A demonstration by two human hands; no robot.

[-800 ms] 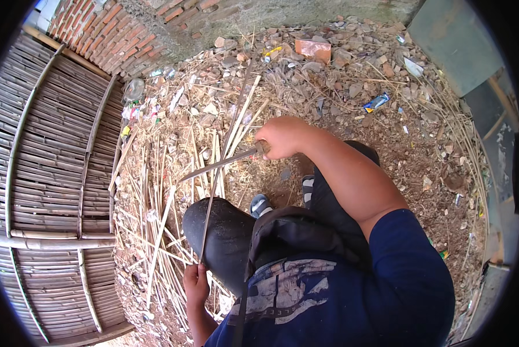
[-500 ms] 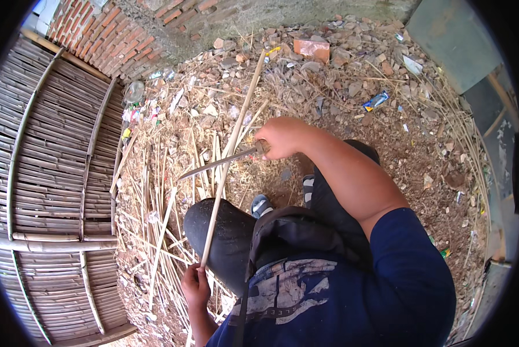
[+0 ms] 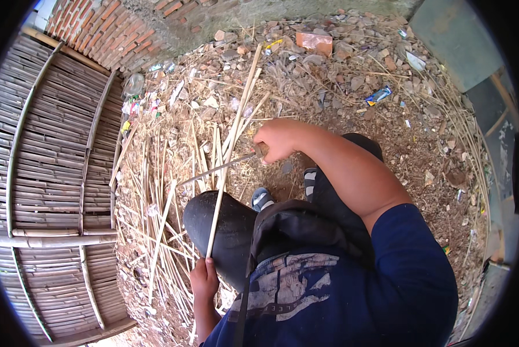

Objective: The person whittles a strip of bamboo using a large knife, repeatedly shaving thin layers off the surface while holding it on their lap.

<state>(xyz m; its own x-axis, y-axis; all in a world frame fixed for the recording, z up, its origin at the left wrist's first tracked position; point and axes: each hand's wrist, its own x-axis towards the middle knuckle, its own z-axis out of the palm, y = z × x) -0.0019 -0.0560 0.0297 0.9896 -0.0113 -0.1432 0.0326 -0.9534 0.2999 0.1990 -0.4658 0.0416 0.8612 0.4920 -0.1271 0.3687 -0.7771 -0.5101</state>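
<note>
A long pale bamboo strip (image 3: pixel 218 217) slants away from me over my left knee. Its near end is gripped in my left hand (image 3: pixel 204 279), the thumb laid along it. My right hand (image 3: pixel 278 141) is closed round the short handle of a knife (image 3: pixel 216 169), held out in front of my knees. The long thin blade points left and crosses the strip just beyond my left knee; it looks almost edge-on. Beyond the blade, a second pale length (image 3: pixel 250 92) runs close beside the strip; whether the two are joined I cannot tell.
Loose bamboo strips (image 3: pixel 163 243) litter the ground at left, beside a bamboo slat panel (image 3: pixel 51 144). Stones, a broken brick (image 3: pixel 314 43) and a blue wrapper (image 3: pixel 378 96) lie ahead, below a brick wall (image 3: pixel 106 34). A grey-green sheet (image 3: pixel 456 43) leans at far right.
My left hand has moved slightly forward and right with the strip's near end. The knife blade has turned and now looks thinner. The second length beside the strip shows more clearly.
</note>
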